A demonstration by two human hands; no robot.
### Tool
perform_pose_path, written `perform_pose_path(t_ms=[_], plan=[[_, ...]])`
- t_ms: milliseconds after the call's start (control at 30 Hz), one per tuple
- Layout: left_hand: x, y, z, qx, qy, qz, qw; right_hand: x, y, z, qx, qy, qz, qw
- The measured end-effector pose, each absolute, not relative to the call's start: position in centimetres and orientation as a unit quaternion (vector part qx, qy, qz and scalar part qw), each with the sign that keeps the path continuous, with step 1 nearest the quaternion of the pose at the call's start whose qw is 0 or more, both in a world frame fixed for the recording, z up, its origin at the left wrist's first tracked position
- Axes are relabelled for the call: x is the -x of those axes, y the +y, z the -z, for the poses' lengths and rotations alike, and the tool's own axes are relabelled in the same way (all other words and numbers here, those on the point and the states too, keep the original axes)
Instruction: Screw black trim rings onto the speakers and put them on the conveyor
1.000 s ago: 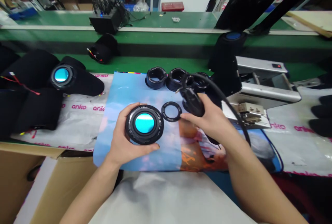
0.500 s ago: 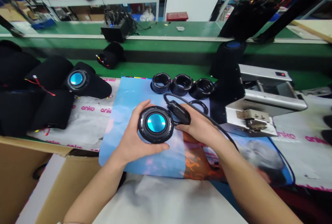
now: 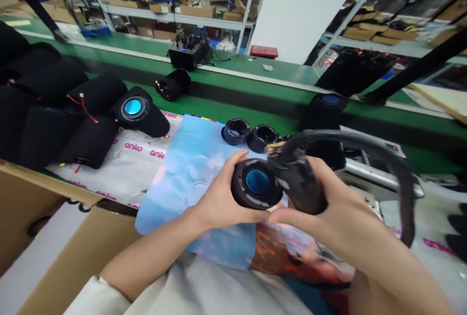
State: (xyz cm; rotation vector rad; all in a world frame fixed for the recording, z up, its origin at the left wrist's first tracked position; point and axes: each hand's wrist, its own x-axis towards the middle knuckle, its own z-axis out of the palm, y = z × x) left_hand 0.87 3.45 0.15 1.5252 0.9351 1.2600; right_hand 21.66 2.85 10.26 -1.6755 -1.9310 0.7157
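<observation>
My left hand point(image 3: 222, 198) is closed round a round black speaker part with a shiny blue centre point(image 3: 255, 183), lifted off the table and tilted toward me. My right hand point(image 3: 328, 208) grips a black corded tool point(image 3: 297, 178) whose tip is right at the part's upper right rim. The tool's thick black cable point(image 3: 397, 174) loops up and over to the right. Two black rings point(image 3: 250, 135) stand just behind, on a blue printed sheet point(image 3: 189, 169).
Black fabric-covered speaker bodies point(image 3: 54, 110) are piled at the left, one showing a blue disc point(image 3: 133, 107). A metal fixture point(image 3: 379, 178) stands at the right. A green conveyor point(image 3: 255, 86) runs behind, and an open cardboard box point(image 3: 54, 237) sits at lower left.
Both hands have lifted the speaker part and the tool up off the sheet and closer to me. The tool now meets the part's rim, and the view has swung left.
</observation>
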Motion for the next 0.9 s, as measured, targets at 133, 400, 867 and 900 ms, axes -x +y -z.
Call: perform_pose_path(t_ms=[133, 400, 867, 900], plan=[[-0.8, 3.6, -0.1, -0.618, 0.364, -0.505, 0.481, -22.7, 3.3, -8.9, 0.620, -0.668, -0.316, 0.264], [-0.8, 3.8, 0.1, -0.616, 0.350, -0.499, 0.499, -23.0, 2.3, -6.8, 0.641, -0.645, -0.275, 0.311], [-0.8, 3.8, -0.5, -0.615, 0.344, -0.520, 0.483, -22.0, 4.2, -9.9, 0.609, -0.675, -0.358, 0.215], [-0.8, 3.8, -0.5, -0.616, 0.344, -0.520, 0.483, -22.0, 4.3, -9.9, 0.608, -0.671, -0.366, 0.214]])
